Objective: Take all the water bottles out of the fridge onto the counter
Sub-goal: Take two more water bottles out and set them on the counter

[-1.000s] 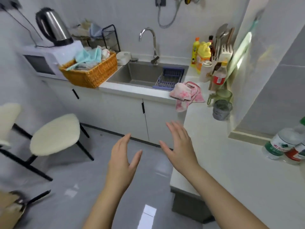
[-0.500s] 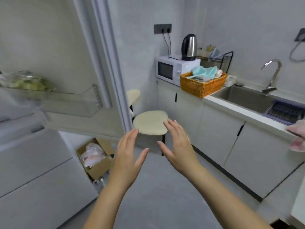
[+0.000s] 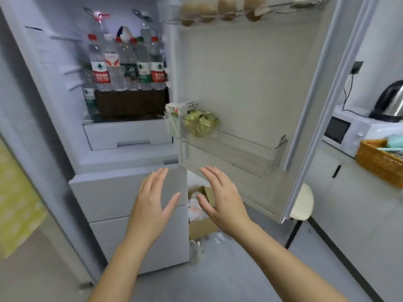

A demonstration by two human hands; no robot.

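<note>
At the far left a yellow cloth (image 3: 15,192) is hanging beside the fridge (image 3: 50,118), whose door (image 3: 250,79) is standing wide open. I am looking at the bottles (image 3: 126,68) crowding upright inside it, mostly red caps up, packed shoulder to shoulder, their bases hidden by a brown tray (image 3: 130,103); none is in my hands. Below them a white drawer (image 3: 128,136) is sitting closed. I am holding my left hand (image 3: 152,205) out in front of the lower fridge front, fingers straight and together, thumb spread wide, gripping nothing and touching nothing. Just beside it my right hand (image 3: 222,199) is hovering the same way, palm turned toward the left one, fingers extended, empty. Beyond the gap between the two hands a cardboard box (image 3: 202,225) is sitting on the floor. On the door, eggs (image 3: 218,7) are lining the top rack, and a carton (image 3: 174,118) and a bag of greens (image 3: 201,124) are resting in the clear shelf (image 3: 250,155). Past the door a stool (image 3: 302,203) is standing, and further right a microwave (image 3: 353,131) is carrying a kettle (image 3: 390,101), with a wicker basket (image 3: 379,162) just beside it
</note>
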